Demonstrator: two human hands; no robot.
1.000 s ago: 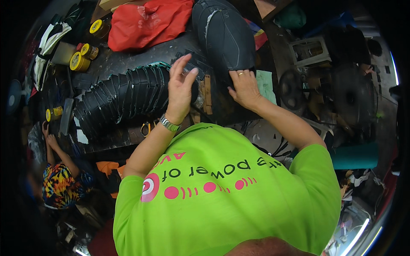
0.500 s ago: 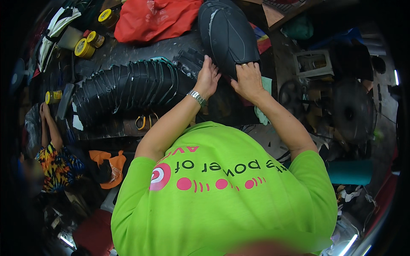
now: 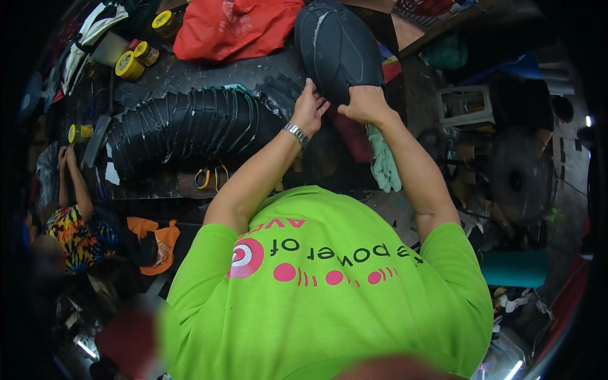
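Observation:
A smooth black oval shell-like piece (image 3: 337, 47) with thin seam lines on its surface stands in front of me; I cannot make out its exact kind. The back of my right hand (image 3: 369, 105) shows at its near end, with the thumb out to the left and the other fingers hidden beyond the near edge. Beside its lower left side is my left hand (image 3: 309, 111), its fingers apart and palm turned toward the piece. On the bench to the left lies a long curved row of nested black pieces (image 3: 183, 130) with ragged edges.
A red bag (image 3: 234, 28) lies at the back, left of the shell. Yellow-lidded tubs (image 3: 129, 66) stand farther left. A pale green glove (image 3: 384, 163) hangs under my right forearm, by a maroon cloth (image 3: 354, 140). A fan (image 3: 516, 180) stands right; another person's arms (image 3: 75, 171) show left.
My right hand has gone farther in past the near edge of the shell, so its fingers are now hidden. My left hand stays beside it. The green glove shows more fully.

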